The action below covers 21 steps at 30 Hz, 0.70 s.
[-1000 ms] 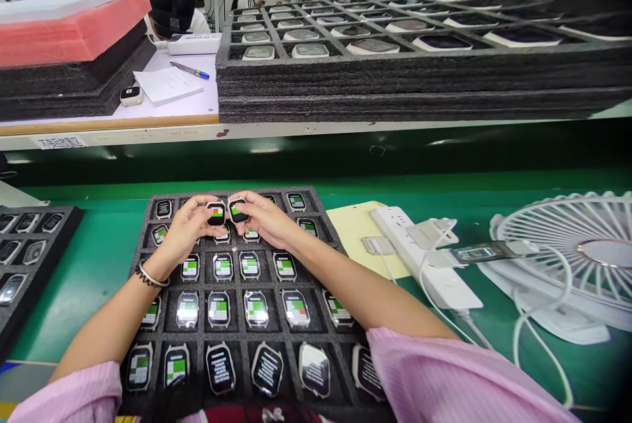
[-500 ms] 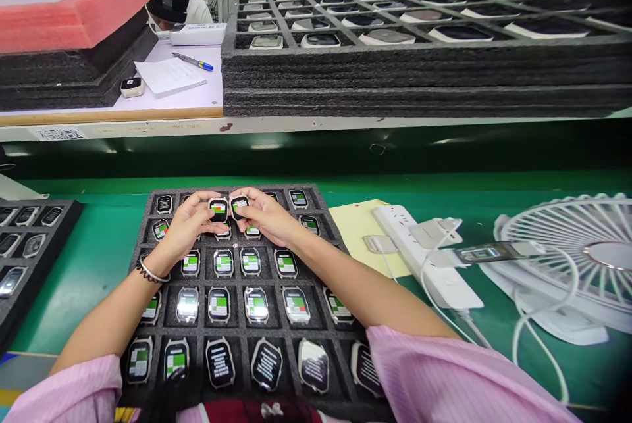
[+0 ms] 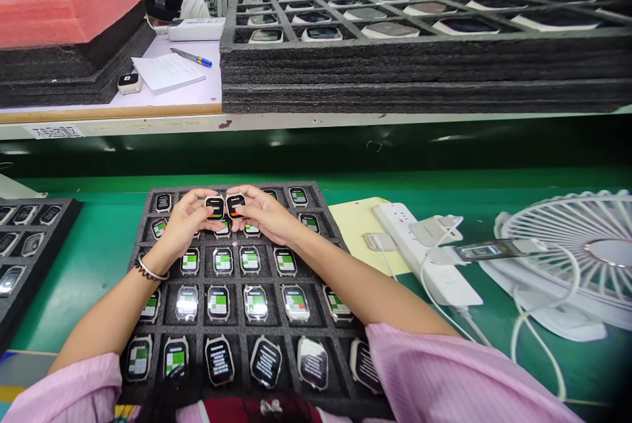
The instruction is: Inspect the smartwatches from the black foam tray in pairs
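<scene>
Two strapless smartwatches are held side by side over the far part of a black foam tray (image 3: pixel 236 331). My left hand (image 3: pixel 190 219) is closed round the left smartwatch (image 3: pixel 214 206), its thumb at the screen. My right hand (image 3: pixel 264 212) grips the right smartwatch (image 3: pixel 236 205), also with the thumb on the screen. Both screens are dark with a strip of colour low down. Below them, the tray's compartments hold several more lit watches, such as a watch with a green and white screen (image 3: pixel 218 303) and one with white text (image 3: pixel 220 360).
To the right are a white power strip (image 3: pixel 424 252) with plugs and cables, a yellow sheet (image 3: pixel 350 219) and a white fan (image 3: pixel 567 258). Another watch tray (image 3: pixel 44 258) lies left. The shelf above bears stacked foam trays (image 3: pixel 419 74), pink foam (image 3: pixel 74 12) and a pen (image 3: pixel 192 57).
The two held watches' screens have gone from green and white patterns to mostly dark displays. My hands have stayed almost in place. Behind the shelf, a person's arms have shifted.
</scene>
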Each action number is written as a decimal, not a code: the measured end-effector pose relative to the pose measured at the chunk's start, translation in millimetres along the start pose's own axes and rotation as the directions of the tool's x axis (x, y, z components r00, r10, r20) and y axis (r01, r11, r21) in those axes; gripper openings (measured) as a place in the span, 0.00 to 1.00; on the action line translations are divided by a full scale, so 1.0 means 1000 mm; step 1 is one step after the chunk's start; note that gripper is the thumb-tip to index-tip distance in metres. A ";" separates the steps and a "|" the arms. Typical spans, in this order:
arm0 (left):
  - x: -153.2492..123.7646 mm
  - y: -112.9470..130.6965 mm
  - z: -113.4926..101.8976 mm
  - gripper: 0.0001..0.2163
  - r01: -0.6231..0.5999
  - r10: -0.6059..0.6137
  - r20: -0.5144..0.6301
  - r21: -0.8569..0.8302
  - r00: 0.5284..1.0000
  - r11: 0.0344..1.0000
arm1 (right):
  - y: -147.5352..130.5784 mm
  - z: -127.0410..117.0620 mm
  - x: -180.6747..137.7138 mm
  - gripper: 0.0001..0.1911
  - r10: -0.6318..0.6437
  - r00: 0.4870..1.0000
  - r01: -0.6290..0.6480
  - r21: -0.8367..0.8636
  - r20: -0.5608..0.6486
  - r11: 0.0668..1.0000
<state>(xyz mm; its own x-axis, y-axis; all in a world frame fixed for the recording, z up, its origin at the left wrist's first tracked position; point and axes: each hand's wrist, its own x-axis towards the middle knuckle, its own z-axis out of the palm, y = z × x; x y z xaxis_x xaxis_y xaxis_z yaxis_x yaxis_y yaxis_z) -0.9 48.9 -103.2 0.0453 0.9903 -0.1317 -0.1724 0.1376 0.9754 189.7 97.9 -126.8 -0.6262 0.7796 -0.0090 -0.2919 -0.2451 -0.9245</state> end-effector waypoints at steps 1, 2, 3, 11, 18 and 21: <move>0.000 -0.001 0.000 0.20 -0.007 0.007 0.000 0.009 1.000 1.000 | 0.001 0.000 0.000 0.20 -0.003 1.000 0.003 -0.004 -0.001 1.000; 0.001 -0.001 0.000 0.20 -0.015 0.015 -0.002 0.018 1.000 1.000 | 0.001 0.000 0.000 0.19 -0.006 1.000 0.006 -0.010 -0.003 1.000; 0.001 -0.001 0.000 0.20 -0.020 0.020 -0.003 0.025 1.000 0.999 | 0.002 -0.001 0.000 0.19 -0.010 1.000 0.010 -0.016 -0.006 1.000; 0.001 -0.001 0.000 0.21 -0.024 0.024 0.018 0.012 1.000 1.000 | 0.004 -0.003 0.002 0.20 -0.018 1.000 0.018 -0.022 0.007 1.000; 0.001 -0.002 -0.001 0.21 -0.021 0.021 0.027 0.001 0.999 1.000 | 0.003 -0.002 0.002 0.20 -0.011 1.000 0.011 -0.015 -0.001 1.000; 0.000 0.000 0.000 0.22 -0.022 0.022 0.022 0.001 1.000 1.000 | 0.002 -0.001 0.002 0.20 -0.001 1.000 0.001 -0.010 -0.007 1.000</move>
<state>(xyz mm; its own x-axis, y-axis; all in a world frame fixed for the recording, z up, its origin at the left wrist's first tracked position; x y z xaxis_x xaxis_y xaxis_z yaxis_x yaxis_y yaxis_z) -0.9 48.8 -103.1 0.0636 0.9923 -0.1065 -0.1727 0.1160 0.9781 189.3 99.7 -128.7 -0.6208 0.7839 -0.0110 -0.2852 -0.2389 -0.9282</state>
